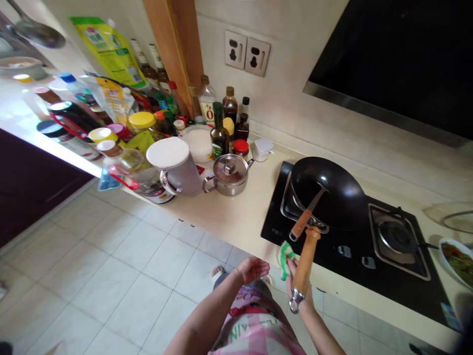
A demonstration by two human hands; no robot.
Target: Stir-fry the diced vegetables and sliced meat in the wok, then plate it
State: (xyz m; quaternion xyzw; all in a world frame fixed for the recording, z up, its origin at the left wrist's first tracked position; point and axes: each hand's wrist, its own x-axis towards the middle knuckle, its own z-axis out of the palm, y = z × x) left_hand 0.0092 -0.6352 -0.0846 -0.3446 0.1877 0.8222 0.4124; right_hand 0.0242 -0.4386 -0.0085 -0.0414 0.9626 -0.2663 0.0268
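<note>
My right hand (308, 295) holds a green and white cleaning cloth (286, 260) at the counter's front edge. The wok's wooden handle (306, 264) passes in front of that hand and hides part of it. To the left, my left hand (254, 270) hangs in front of the counter with its fingers stretched out and nothing in it. The black wok (342, 197) sits on the left burner, its handle pointing toward me. Inside it rests a spatula with a wooden grip (301, 224), which leans over the near rim.
The black gas stove (343, 266) has a bare right burner (397, 237). A dish of food (458, 261) stands at the far right. Left of the stove are a lidded steel pot (231, 175), a white-lidded pitcher (177, 167) and several bottles and jars. A range hood (402, 64) hangs above.
</note>
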